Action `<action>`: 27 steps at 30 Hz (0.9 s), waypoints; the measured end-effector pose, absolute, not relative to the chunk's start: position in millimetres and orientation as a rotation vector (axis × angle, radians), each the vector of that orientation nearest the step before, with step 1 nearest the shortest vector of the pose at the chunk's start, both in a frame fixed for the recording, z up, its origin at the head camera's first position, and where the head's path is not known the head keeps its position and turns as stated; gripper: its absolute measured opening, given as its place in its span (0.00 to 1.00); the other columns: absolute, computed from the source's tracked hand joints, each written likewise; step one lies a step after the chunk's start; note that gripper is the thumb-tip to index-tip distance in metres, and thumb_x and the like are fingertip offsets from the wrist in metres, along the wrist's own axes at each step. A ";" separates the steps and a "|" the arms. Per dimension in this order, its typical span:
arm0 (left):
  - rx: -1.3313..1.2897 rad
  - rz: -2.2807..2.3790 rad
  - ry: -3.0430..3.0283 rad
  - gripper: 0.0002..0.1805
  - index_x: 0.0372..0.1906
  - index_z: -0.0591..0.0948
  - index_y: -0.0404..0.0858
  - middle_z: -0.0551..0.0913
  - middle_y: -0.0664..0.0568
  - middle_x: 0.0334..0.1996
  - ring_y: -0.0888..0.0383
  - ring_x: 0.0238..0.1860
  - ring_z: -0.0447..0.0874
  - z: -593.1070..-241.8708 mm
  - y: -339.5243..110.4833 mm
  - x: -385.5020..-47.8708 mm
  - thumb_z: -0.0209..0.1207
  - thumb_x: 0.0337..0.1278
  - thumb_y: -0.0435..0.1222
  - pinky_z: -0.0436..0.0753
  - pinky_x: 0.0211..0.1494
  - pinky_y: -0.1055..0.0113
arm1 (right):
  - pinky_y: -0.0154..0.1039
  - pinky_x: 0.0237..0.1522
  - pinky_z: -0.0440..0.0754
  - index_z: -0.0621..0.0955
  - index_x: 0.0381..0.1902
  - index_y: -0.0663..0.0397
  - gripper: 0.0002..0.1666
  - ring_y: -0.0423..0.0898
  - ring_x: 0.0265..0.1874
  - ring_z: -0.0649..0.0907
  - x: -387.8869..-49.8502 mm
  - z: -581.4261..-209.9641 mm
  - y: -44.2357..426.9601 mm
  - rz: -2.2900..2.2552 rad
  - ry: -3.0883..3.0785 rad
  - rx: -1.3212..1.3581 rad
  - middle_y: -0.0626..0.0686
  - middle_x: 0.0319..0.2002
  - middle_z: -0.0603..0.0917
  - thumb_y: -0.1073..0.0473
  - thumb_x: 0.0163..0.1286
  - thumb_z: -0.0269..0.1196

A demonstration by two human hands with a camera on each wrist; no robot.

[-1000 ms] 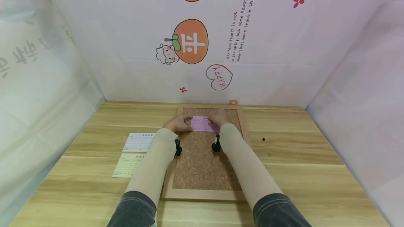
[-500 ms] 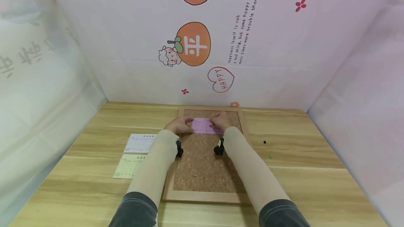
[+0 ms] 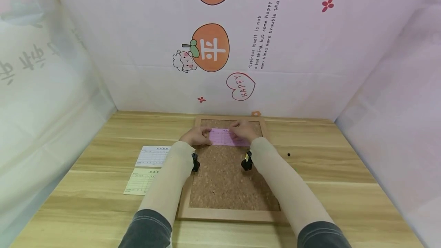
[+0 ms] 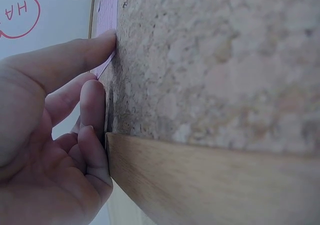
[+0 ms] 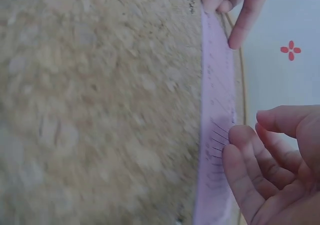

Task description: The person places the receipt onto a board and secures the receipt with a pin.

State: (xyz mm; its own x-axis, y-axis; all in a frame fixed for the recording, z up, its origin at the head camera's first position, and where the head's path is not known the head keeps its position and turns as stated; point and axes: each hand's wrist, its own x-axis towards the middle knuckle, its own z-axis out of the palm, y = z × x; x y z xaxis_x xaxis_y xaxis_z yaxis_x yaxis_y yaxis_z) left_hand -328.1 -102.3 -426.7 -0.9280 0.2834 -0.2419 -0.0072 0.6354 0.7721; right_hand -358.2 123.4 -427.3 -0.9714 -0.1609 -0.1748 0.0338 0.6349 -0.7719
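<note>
pink slip [image 3: 220, 137]: lies flat across the far end of the corkboard [image 3: 234, 186], inside its wooden frame [image 3: 234, 214], printed side up
left hand [image 3: 195, 136]: at the slip's left end, thumb on the near edge, index finger over by the far edge, the two spread apart like a bracket, not squeezed together
right hand [image 3: 242, 130]: over the right part of the slip, fingers loosely bent, a couple of fingertips at the far edge. no clamp on the paper that i can see, and i can't tell if anything tiny is tucked between the fingers
hands to each other: apart, bare pink paper between them
how it'll handle: i'd guess super light and floppy, thin paper, slides easily on cork, creases or tears if yanked. can't tell if it's one sheet or a few stacked
where to grab it: imo light fingertip pressure on the short ends or corners, keeps it flat, no buckling in the middle
other slips: white one [image 3: 152, 156] and yellow-green one [image 3: 140, 182] on the table [image 3: 344, 202], left of the board
black dot thing [image 3: 288, 154]: right of the board, too small to identify
</note>
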 end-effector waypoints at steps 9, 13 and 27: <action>0.224 1.215 2.497 0.37 0.74 0.67 0.37 0.75 0.43 0.52 0.53 0.45 0.72 -427.2 -101.6 -327.6 0.66 0.61 0.31 0.73 0.37 0.67 | 0.51 0.55 0.78 0.80 0.58 0.64 0.21 0.55 0.52 0.80 -343.8 -404.1 144.2 -1.098 2.683 -0.365 0.60 0.53 0.83 0.56 0.74 0.59; 0.221 1.223 2.494 0.37 0.74 0.67 0.37 0.75 0.44 0.51 0.53 0.43 0.72 -427.4 -101.1 -328.2 0.66 0.60 0.31 0.72 0.36 0.68 | 0.51 0.56 0.78 0.80 0.58 0.65 0.21 0.55 0.53 0.80 -336.7 -396.6 153.1 -1.043 2.689 -0.420 0.61 0.55 0.82 0.59 0.73 0.58; 0.214 1.263 2.463 0.38 0.75 0.66 0.36 0.76 0.44 0.49 0.56 0.38 0.72 -428.3 -100.9 -326.7 0.66 0.61 0.29 0.72 0.32 0.69 | 0.52 0.48 0.80 0.79 0.57 0.69 0.19 0.57 0.50 0.81 -315.3 -399.3 186.3 -0.913 2.714 -0.556 0.65 0.53 0.81 0.66 0.72 0.57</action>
